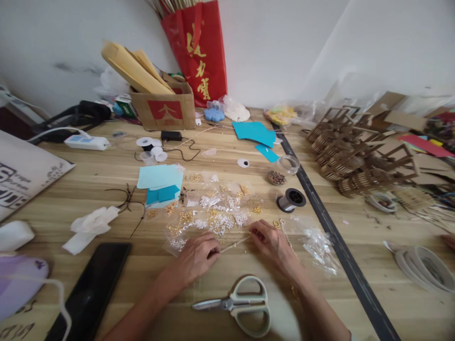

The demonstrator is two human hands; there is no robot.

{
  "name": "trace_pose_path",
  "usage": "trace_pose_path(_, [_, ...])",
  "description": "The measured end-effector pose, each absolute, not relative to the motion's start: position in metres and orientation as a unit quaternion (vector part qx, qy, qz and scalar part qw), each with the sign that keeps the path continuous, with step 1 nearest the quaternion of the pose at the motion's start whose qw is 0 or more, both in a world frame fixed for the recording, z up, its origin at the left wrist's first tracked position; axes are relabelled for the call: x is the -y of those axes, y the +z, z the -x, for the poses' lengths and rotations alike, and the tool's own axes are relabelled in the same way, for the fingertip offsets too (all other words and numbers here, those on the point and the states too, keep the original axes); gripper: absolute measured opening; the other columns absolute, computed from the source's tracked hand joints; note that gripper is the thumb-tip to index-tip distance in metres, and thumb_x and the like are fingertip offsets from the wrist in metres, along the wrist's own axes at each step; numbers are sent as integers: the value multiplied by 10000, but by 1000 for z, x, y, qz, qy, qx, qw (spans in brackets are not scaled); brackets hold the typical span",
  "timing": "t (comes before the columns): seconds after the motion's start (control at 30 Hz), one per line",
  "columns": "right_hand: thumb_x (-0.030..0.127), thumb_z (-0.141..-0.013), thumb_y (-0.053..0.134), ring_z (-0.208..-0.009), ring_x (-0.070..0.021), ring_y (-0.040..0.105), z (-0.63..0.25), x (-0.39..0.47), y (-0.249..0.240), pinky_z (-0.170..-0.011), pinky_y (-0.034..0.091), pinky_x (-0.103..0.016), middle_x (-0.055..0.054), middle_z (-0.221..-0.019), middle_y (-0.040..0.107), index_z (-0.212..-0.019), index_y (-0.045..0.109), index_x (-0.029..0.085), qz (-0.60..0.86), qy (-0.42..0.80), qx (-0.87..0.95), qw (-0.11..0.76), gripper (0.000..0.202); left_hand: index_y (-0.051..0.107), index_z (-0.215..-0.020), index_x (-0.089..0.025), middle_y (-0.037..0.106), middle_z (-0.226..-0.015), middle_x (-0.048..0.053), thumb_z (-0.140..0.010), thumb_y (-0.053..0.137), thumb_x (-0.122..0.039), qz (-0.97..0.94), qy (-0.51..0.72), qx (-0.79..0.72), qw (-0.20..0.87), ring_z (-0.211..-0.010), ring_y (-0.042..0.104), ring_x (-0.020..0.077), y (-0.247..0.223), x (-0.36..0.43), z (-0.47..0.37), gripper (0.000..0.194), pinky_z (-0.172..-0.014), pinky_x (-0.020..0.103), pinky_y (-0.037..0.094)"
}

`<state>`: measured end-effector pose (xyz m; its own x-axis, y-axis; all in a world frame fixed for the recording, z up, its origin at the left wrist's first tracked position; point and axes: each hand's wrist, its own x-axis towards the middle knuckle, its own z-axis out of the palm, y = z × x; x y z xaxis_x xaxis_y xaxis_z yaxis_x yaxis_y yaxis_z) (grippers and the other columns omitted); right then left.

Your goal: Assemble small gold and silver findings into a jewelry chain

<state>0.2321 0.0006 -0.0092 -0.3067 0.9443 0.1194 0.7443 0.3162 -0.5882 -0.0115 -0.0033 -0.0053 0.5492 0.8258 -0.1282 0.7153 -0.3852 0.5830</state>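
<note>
A thin beaded chain [235, 245] is stretched between my two hands, low over the wooden table. My left hand [199, 253] has its fingers pressed together on the chain's left end. The fingers of my right hand [272, 241] pinch the other end. Just beyond them lie small clear bags of gold and silver beads [220, 222]. Scissors with pale handles [245, 305] rest on the table between my forearms, blades to the left. Another chain [286, 234] lies beside my right hand, and a spool of grey wire [291, 200] stands behind it.
A black phone [94, 289] and crumpled tissue [90, 227] are at left. Blue cards [159, 182], a cardboard box [163, 111] and a red bag [201, 52] are farther back. Small wooden baskets [351, 156] and white rolls [423, 267] lie right of a dark strip [327, 227].
</note>
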Motion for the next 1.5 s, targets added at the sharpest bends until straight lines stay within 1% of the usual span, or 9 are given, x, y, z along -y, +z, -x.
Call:
trace_pose_path(0.17, [123,-873,483,-652,-148,583,-231,0,-9,-589,405,-240,-38,-806,633,-858,592,191,548,206,781,218,129,653,-727,-166,630,-791,18,-821,571,-79,-832,92,-460,297,-757,566,156,-5,4,12,152,-694,257,391])
trace_pose_path(0.53, [103,-877,454,-677,-146,595,-228,0,-3,-607,388,-236,-24,-827,625,-861,613,193,562,223,780,163,183,657,-759,-167,642,-845,22,-878,574,-179,-839,43,-460,287,-828,593,170,2,7,10,145,-733,277,406])
trace_pose_path(0.73, [117,-911,432,-691,-133,607,-220,3,8,-644,419,-242,-46,-975,604,-948,614,194,566,238,773,156,200,647,-776,-167,645,-849,21,-880,572,-175,-853,42,-443,273,-848,590,177,2,9,11,129,-744,286,412])
trace_pose_path(0.93, [89,-906,466,-652,-117,587,-206,14,11,-592,396,-224,-26,-931,583,-916,596,186,512,249,810,138,163,616,-792,-172,629,-858,15,-881,557,-150,-874,50,-411,253,-863,585,183,0,10,20,109,-752,292,409])
trace_pose_path(1.13, [64,-916,449,-758,-136,603,-188,24,8,-632,425,-221,-43,-940,584,-964,580,178,439,227,860,126,180,596,-796,-170,625,-843,24,-883,535,-130,-889,65,-409,196,-865,573,195,0,8,31,113,-796,320,418])
trace_pose_path(1.27, [12,-866,491,-742,-148,594,-180,32,13,-596,412,-239,-43,-942,584,-916,560,176,416,181,889,56,185,583,-774,-172,622,-828,25,-906,496,-143,-895,70,-410,164,-849,569,199,8,9,36,161,-803,346,426])
trace_pose_path(1.37, [-42,-783,532,-786,-181,598,-177,40,23,-587,419,-265,-66,-1020,585,-990,537,175,403,145,904,10,300,580,-823,-177,619,-873,28,-921,474,-160,-897,79,-409,144,-919,560,210,16,12,39,145,-868,378,420])
trace_pose_path(1.4, [-47,-767,534,-788,-197,599,-176,43,27,-577,421,-276,-73,-1002,590,-1009,535,168,400,131,907,-7,324,579,-839,-178,619,-885,30,-925,462,-155,-898,74,-409,142,-935,559,213,18,14,39,147,-883,387,420])
trace_pose_path(1.5, [-70,-717,541,-834,-218,601,-174,53,36,-577,439,-287,-76,-1017,599,-1063,525,155,381,119,916,-36,413,578,-830,-173,626,-872,34,-926,427,-112,-901,23,-405,154,-899,575,215,23,18,35,189,-856,393,448])
